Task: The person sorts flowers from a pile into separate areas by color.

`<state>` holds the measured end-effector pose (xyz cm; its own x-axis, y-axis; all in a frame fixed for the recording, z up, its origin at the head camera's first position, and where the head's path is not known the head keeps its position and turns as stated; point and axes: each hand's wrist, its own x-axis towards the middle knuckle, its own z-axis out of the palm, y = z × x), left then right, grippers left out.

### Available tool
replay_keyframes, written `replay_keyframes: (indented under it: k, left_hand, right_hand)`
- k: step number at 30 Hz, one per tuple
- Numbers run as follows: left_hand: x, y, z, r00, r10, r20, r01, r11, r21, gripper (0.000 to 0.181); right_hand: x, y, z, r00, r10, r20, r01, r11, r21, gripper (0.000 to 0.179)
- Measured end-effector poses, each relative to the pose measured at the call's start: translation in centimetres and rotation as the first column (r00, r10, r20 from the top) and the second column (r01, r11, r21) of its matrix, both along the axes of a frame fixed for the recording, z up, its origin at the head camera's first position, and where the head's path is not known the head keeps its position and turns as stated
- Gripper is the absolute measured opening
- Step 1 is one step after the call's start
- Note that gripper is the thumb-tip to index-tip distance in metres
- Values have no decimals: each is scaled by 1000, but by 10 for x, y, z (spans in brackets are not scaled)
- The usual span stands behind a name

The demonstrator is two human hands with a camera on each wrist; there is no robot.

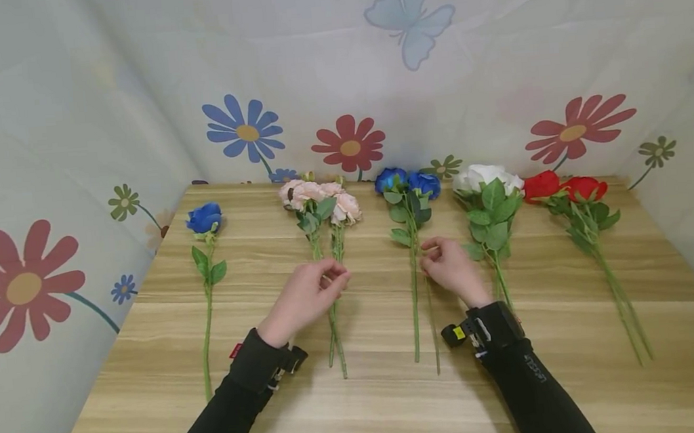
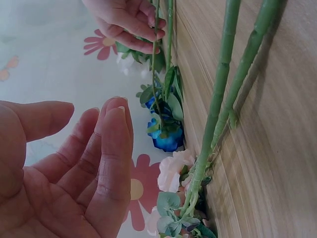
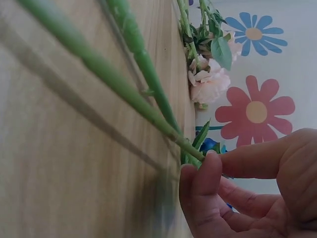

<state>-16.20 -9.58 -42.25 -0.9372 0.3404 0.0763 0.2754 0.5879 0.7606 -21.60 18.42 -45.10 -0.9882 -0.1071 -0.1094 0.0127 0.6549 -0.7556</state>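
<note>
In the head view two blue roses (image 1: 425, 184) lie at the table's middle, their heads toward the back wall. My right hand (image 1: 454, 272) pinches one of their green stems (image 3: 133, 101) between thumb and fingertips, as the right wrist view shows. The other blue rose's stem (image 1: 415, 306) lies alongside. Over the stems of the pale pink flowers (image 1: 321, 195) hovers my left hand (image 1: 304, 294), its fingers relaxed and holding nothing. The left wrist view shows a gap between its thumb and fingers, with the pink flowers' stems (image 2: 218, 94) beyond them.
One blue rose (image 1: 204, 217) lies far left on the wooden table (image 1: 387, 410). White roses (image 1: 484, 177) lie right of my right hand, with red roses (image 1: 586, 187) further right. A flower-printed cloth (image 1: 310, 56) hangs behind the table.
</note>
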Motion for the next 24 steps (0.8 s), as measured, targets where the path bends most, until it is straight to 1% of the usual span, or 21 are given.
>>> replay_keyframes:
  k: [6, 11, 14, 17, 24]
  left_hand:
    - [0, 0, 2, 1000, 2, 6, -2, 1000, -9, 24]
    - [0, 0, 2, 1000, 7, -11, -7, 1000, -26, 24]
    - [-1, 0, 1, 1000, 8, -9, -9, 999, -32, 23]
    - [-1, 1, 0, 1000, 9, -4, -9, 999, -34, 23]
    - [-1, 0, -1, 1000, 2, -24, -3, 999, -50, 21]
  right_hand:
    - [3, -2, 4, 1000, 3, -24, -1, 999, 51, 37]
    - [3, -3, 6, 999, 8, -44, -5, 997, 77, 38]
    - [2, -2, 6, 999, 19, -49, -15, 996, 89, 38]
    - [2, -2, 6, 998, 34, -45, -29, 995, 98, 38]
    - [3, -3, 4, 997, 68, -31, -65, 992, 105, 41]
